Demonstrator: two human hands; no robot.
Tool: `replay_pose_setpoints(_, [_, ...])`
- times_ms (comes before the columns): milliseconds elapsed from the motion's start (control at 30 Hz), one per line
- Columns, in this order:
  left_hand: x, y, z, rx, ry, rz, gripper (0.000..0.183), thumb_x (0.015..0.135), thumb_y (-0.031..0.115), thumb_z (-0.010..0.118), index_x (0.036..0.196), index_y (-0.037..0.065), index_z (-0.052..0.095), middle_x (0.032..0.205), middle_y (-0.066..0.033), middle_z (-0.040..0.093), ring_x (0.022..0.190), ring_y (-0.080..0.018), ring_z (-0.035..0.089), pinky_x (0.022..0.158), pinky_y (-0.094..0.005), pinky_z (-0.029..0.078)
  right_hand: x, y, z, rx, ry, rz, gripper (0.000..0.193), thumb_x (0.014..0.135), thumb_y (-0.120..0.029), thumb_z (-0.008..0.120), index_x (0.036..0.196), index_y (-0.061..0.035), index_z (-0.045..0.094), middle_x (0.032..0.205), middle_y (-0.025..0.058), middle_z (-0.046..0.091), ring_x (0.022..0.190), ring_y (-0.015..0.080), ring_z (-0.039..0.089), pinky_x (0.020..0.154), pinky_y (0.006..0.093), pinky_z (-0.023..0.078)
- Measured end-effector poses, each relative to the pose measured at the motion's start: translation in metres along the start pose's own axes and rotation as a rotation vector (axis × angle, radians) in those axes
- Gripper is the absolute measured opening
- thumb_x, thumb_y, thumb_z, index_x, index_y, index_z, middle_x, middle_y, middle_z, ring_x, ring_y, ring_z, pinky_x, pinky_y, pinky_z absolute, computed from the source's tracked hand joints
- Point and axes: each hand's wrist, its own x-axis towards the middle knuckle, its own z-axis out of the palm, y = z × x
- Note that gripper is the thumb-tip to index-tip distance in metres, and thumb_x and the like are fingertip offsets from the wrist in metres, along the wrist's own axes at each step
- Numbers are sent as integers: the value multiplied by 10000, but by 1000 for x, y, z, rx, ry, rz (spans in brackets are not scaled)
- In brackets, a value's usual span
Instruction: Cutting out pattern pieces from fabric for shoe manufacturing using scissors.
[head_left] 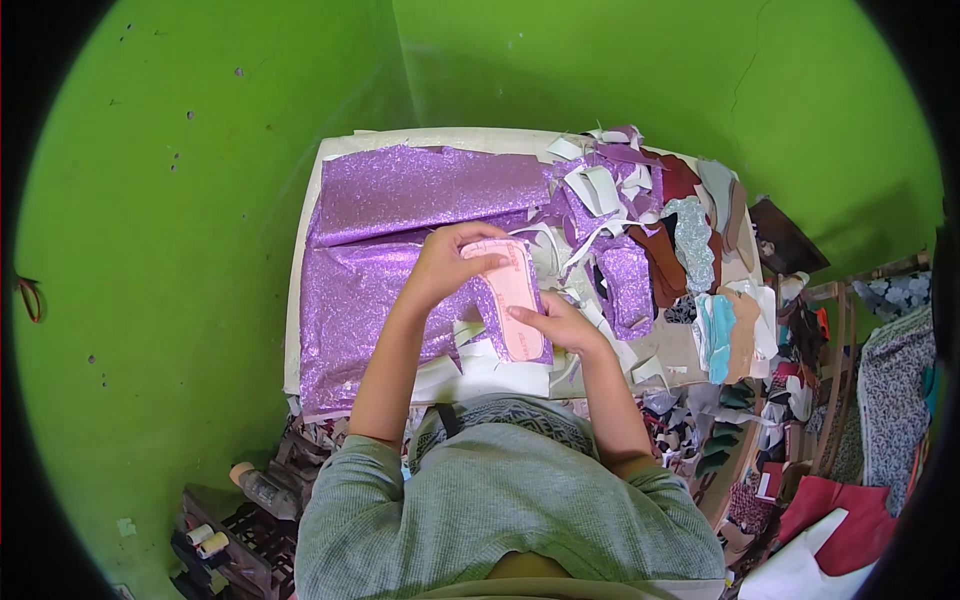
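Between my two hands is a pink insole-shaped piece (515,295) with markings on its face, laid against a piece of purple glitter material (487,310) that shows round its edge. My left hand (450,265) grips the upper left end, thumb on the pink face and fingers behind. My right hand (562,325) pinches the lower right side, its thumb also on the face. Both are closed on it above the table's near part. To the left spreads a large sheet of the same purple glitter material (365,285), with a folded-over strip (430,195) behind it.
The pale tabletop (685,355) carries purple and white offcuts (600,190) at the back right. Stacked cut shapes lie on the right: purple (627,285), brown (657,262), silver (692,245) and turquoise (715,330). Green walls (220,200) stand behind and left; fabric heaps (840,525) lie lower right.
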Motion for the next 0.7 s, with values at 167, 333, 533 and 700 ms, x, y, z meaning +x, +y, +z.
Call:
replay_pose_setpoints(167, [-15, -11, 19, -95, 391, -130, 299, 785, 162, 651, 1031, 25, 550, 746, 0, 579, 655, -44, 503, 587, -186, 400, -2, -6, 14, 110, 188, -300, 488, 868, -290, 548, 1214, 22, 406, 1078, 109, 537, 981, 139, 510, 847, 262, 413])
replay_pose_setpoints(333, [-31, -46, 45, -438, 455, -188, 199, 874, 222, 553, 958, 43, 569, 784, 1, 590, 677, -42, 517, 609, -207, 413, 13, 22, 7, -229, 373, -418, 583, 875, -309, 522, 1290, 35, 302, 1209, 198, 473, 1125, 247, 464, 945, 312, 345])
replay_pose_setpoints(533, [-35, -52, 55, -525, 611, -37, 153, 877, 186, 545, 938, 50, 580, 801, 10, 595, 667, -35, 511, 597, -185, 404, -1, -2, 15, -162, 245, -360, 565, 874, -235, 540, 1304, 33, 288, 1233, 189, 446, 1140, 216, 427, 951, 312, 332])
replay_pose_setpoints(700, [-40, -57, 60, -679, 559, -62, 198, 908, 217, 488, 975, 38, 542, 850, -8, 598, 694, -42, 528, 603, -189, 419, 4, 15, 18, -253, 307, -393, 586, 873, -234, 541, 1315, 30, 263, 1266, 206, 405, 1162, 234, 406, 963, 318, 318])
